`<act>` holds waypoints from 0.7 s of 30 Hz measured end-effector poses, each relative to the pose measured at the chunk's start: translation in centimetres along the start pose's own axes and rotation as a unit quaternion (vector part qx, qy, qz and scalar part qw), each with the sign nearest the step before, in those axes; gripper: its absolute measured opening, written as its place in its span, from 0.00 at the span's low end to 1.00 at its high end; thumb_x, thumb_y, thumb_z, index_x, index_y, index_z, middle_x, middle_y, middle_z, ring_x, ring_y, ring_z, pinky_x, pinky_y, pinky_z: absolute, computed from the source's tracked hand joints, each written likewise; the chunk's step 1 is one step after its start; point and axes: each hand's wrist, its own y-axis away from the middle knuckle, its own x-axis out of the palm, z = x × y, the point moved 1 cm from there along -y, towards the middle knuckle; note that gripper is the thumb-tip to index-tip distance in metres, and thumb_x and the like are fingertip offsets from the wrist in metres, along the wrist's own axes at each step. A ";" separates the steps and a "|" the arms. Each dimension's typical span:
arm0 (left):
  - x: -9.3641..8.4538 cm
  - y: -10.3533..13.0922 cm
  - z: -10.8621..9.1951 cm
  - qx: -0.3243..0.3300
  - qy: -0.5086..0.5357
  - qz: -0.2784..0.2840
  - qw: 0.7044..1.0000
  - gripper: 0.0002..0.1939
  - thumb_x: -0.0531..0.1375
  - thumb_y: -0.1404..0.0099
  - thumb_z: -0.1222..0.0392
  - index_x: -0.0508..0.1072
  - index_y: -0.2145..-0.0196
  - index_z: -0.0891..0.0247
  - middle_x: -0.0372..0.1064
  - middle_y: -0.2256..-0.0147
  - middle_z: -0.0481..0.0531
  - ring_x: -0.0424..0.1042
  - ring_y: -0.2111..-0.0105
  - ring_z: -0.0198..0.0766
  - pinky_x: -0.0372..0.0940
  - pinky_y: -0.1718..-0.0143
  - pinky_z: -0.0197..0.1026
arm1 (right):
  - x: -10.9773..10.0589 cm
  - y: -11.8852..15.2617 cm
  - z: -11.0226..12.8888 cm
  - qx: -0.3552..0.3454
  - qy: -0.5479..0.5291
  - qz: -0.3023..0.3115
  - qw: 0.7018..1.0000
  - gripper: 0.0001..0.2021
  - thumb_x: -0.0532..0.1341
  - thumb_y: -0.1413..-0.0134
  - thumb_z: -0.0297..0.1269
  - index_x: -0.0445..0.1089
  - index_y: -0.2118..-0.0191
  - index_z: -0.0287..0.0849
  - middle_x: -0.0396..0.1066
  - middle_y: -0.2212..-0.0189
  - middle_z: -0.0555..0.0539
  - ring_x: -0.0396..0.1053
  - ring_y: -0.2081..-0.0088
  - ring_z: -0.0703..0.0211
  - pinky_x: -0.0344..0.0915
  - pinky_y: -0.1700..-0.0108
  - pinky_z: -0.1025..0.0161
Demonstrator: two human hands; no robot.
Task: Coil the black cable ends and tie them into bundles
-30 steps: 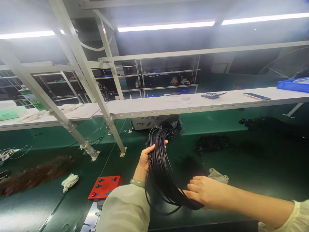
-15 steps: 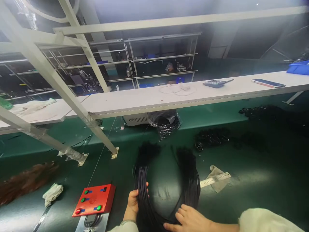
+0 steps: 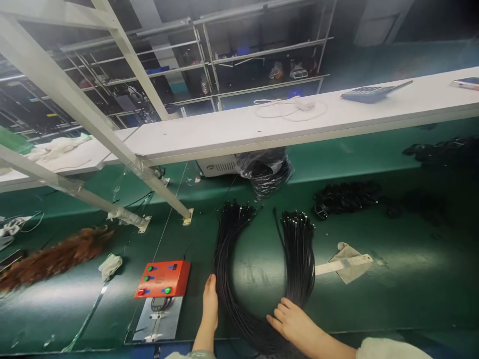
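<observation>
A thick bundle of black cables (image 3: 227,279) lies bent in a U on the green work surface. Both of its ends point away from me, and small light tips show there. My left hand (image 3: 210,304) stands along the outer left side of the bundle, fingers stretched upward and close against the cables. Over the bundle's right bend lies my right hand (image 3: 295,321), its fingers spread and slightly bent with the tips on the cables. The lower curve of the bundle runs toward the bottom edge, partly behind my right forearm.
Left of the bundle is a red box with buttons (image 3: 162,279) on a metal plate (image 3: 159,319). A ruler (image 3: 348,264) lies across a grey cloth (image 3: 346,276) at right. Behind are more black cables (image 3: 348,199), a plastic-wrapped coil (image 3: 267,172) and a white shelf (image 3: 224,127) on slanted posts.
My left hand has loosened from around the bundle's left side and now lies straight beside it. The right hand stays on the right bend. The view has tilted down.
</observation>
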 end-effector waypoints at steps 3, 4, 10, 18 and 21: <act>0.3 1.9 -0.9 0.018 -0.098 -0.030 0.995 0.31 0.45 0.28 0.48 0.54 0.35 0.71 0.48 0.32 0.68 0.44 0.30 0.48 0.43 0.32 0.50 | -1.9 0.6 0.0 0.031 -0.085 0.046 0.995 0.22 0.66 0.47 0.32 0.68 0.45 0.41 0.74 0.56 0.43 0.70 0.51 0.49 0.60 0.42 0.49; 0.7 2.6 -1.2 0.029 -0.129 -0.033 0.991 0.33 0.49 0.30 0.47 0.53 0.35 0.71 0.45 0.31 0.69 0.42 0.30 0.49 0.42 0.32 0.50 | -2.7 0.7 0.1 0.045 -0.134 0.070 0.987 0.27 0.68 0.50 0.34 0.67 0.42 0.41 0.72 0.49 0.41 0.67 0.45 0.46 0.57 0.39 0.48; 3.6 5.6 -2.6 0.023 -0.279 -0.055 0.958 0.40 0.56 0.37 0.59 0.45 0.32 0.73 0.35 0.32 0.80 0.58 0.38 0.69 0.56 0.41 0.59 | -7.4 0.3 1.4 0.180 -0.287 0.066 0.938 0.27 0.60 0.48 0.22 0.67 0.41 0.42 0.69 0.46 0.40 0.64 0.43 0.46 0.60 0.40 0.48; 2.8 7.3 -5.9 0.033 -0.348 -0.054 0.936 0.27 0.51 0.35 0.63 0.58 0.39 0.70 0.68 0.48 0.78 0.74 0.52 0.64 0.61 0.50 0.58 | -9.2 0.6 1.2 0.226 -0.358 0.004 0.906 0.22 0.55 0.43 0.24 0.69 0.43 0.42 0.71 0.48 0.41 0.67 0.47 0.49 0.63 0.43 0.51; 2.1 7.7 -6.8 0.050 -0.356 -0.048 0.932 0.25 0.52 0.34 0.62 0.60 0.40 0.67 0.69 0.48 0.77 0.74 0.52 0.63 0.61 0.50 0.58 | -8.7 0.9 0.8 0.271 -0.370 -0.033 0.888 0.20 0.54 0.40 0.28 0.68 0.43 0.42 0.70 0.48 0.41 0.69 0.48 0.50 0.64 0.44 0.53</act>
